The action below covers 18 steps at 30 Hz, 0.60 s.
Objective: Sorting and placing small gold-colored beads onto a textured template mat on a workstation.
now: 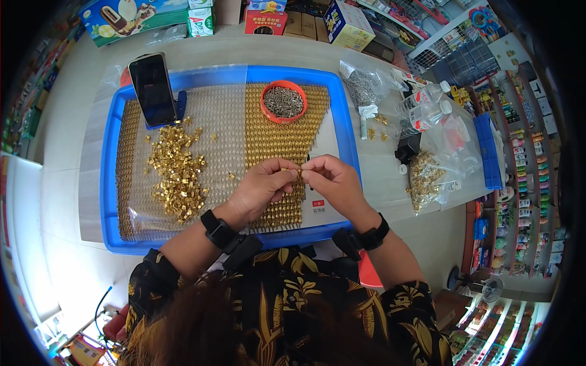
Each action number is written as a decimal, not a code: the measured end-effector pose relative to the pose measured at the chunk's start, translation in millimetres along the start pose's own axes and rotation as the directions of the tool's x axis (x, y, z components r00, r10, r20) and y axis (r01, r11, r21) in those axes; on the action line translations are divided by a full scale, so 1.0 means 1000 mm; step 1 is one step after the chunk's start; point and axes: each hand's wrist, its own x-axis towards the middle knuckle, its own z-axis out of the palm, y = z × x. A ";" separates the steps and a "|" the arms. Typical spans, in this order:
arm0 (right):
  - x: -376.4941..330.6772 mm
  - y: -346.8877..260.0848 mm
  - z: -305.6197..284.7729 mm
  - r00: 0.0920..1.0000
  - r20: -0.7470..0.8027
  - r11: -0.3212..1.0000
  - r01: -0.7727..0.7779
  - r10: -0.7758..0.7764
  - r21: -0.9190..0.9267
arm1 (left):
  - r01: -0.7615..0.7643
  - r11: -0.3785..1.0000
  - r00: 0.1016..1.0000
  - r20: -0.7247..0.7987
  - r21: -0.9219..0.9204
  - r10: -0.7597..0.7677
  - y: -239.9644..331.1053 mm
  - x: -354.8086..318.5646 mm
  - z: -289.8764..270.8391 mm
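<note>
My left hand (261,186) and my right hand (334,183) meet over the right part of a blue tray (227,74). Between their pinched fingertips is a small gold metal piece (300,174), mostly hidden by the fingers. Beneath them, rows of gold pieces (259,140) stand packed closely together. A clear plastic sheet (220,116) covers the rows in the left and middle of the tray. On that sheet lies a loose heap of gold pieces (174,168). An orange-red round dish (283,84) of small silver screws or pins rests on the far rows.
A phone (152,90) stands propped on a blue holder at the tray's far left. To the right are a bag of silver parts (363,85), clear plastic bottles (427,100) and a bag of gold pieces (425,174). Boxes (348,27) line the table's far edge.
</note>
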 end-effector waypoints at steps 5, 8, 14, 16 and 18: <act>0.002 0.009 0.005 0.999 -0.048 0.995 0.014 -0.009 0.100 | -0.005 1.000 1.000 -0.017 -0.002 0.005 0.001 -0.001 0.002; -0.001 0.005 0.005 0.998 -0.047 0.997 0.038 -0.035 0.064 | -0.005 1.000 1.000 -0.014 -0.007 0.005 0.001 0.000 0.001; -0.005 0.000 0.007 0.975 -0.040 0.968 0.213 -0.220 -0.136 | 0.007 1.000 1.000 0.012 -0.005 -0.007 -0.001 0.000 -0.001; -0.006 -0.003 0.004 0.976 -0.024 0.963 0.207 -0.214 -0.171 | 0.011 1.000 1.000 0.008 0.008 -0.011 0.000 0.000 0.002; -0.006 -0.006 -0.001 0.979 0.009 0.949 0.201 -0.205 -0.243 | 0.014 0.999 1.000 0.003 0.036 -0.014 0.001 0.000 0.005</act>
